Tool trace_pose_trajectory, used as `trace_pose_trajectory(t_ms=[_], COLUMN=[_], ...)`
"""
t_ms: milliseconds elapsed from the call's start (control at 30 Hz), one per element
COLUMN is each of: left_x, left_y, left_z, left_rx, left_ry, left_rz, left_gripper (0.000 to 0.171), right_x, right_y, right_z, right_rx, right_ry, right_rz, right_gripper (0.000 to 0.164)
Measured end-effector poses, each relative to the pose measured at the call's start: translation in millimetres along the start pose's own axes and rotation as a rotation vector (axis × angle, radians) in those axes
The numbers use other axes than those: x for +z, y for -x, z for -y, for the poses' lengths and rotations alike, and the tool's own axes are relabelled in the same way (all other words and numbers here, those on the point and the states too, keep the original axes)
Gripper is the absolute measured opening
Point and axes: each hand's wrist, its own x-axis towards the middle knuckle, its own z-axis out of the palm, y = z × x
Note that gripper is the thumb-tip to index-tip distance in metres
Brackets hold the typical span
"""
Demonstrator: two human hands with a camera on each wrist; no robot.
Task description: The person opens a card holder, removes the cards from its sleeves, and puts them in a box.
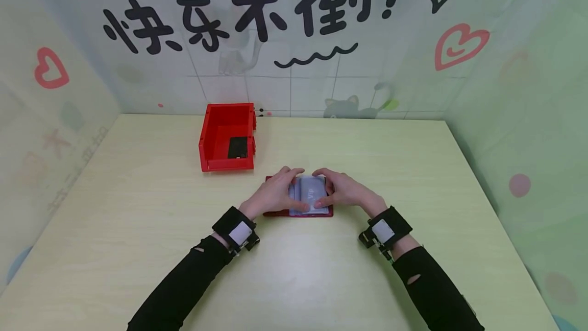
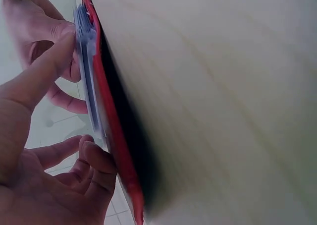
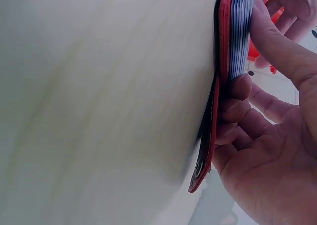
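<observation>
A red card holder (image 1: 275, 214) lies spread on the table, its stack of clear plastic sleeves (image 1: 314, 188) facing up. My left hand (image 1: 275, 191) holds it from the left, thumb on the sleeves near the front and fingers toward the far edge. From the right, my right hand (image 1: 345, 189) grips the sleeve stack, thumb on top and fingers curled at its side. The right wrist view shows the layered sleeve edges (image 3: 240, 31) and a flap with a round snap (image 3: 198, 167). Parts of the cover are hidden under both hands.
A red plastic bin (image 1: 216, 164) stands at the back, left of the card holder. Inside it lies a flat black rectangular item (image 1: 238, 148). Printed curtains (image 1: 367, 91) border the pale wooden table (image 1: 138, 193) at the back and sides.
</observation>
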Motion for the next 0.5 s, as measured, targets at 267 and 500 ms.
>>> trace_pose_trajectory(t_ms=[267,500], left_x=[1.3,1.5], left_y=[-5.1,-7.4], left_z=[2.1,2.4], left_rx=[-0.023,-0.039], left_ry=[-0.001,0.011], left_rz=[0.019,0.042], left_gripper=[0.09,0.085], right_x=[-1.0,-2.0], right_y=[0.2,0.8], right_z=[0.8,-2.2], right_rx=[0.024,0.046], right_ry=[0.0,-0.03], right_rz=[-0.009,-0.008], right_gripper=[0.072,0.072])
